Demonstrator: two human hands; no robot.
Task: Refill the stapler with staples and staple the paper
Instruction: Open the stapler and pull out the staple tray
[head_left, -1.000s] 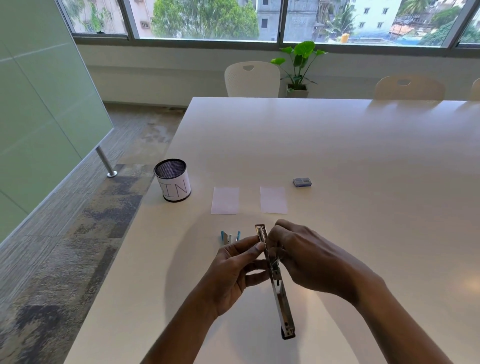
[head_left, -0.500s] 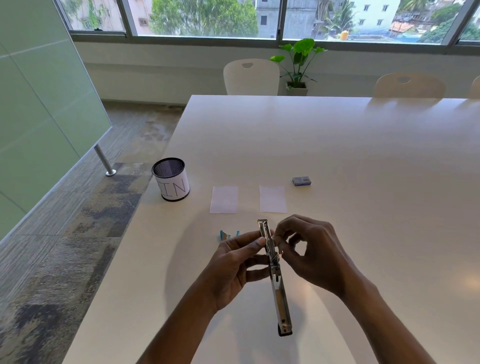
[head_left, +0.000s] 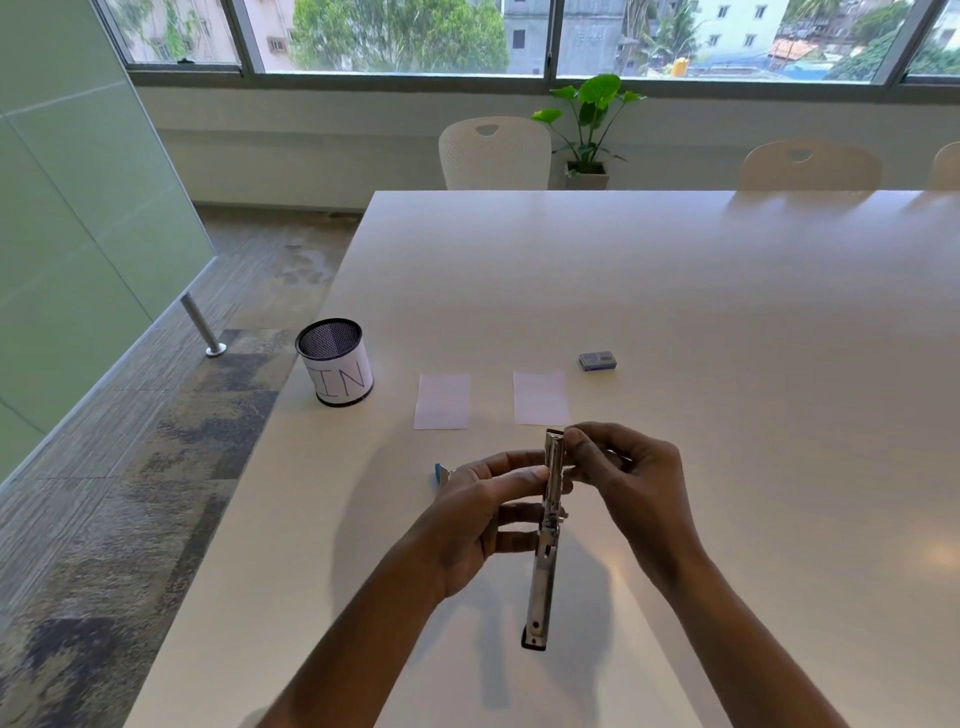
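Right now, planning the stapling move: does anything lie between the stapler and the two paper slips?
Nothing visible does. Only bare table lies between the stapler and the left paper slip or the right paper slip; the staple box sits right of them.

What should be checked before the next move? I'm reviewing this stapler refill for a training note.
1. Stapler steadied: ok. The left hand grips the opened stapler near its middle.
2. Working hand placed: ok. The right hand pinches at the stapler's far tip.
3. Staples seated in the channel: cannot tell, too small to see.
4. Paper ready to staple: not ok. The left sheet and right sheet lie flat and apart, not stacked.
5. Spare staples near: ok. The staple box sits just beyond the right sheet, to its right.
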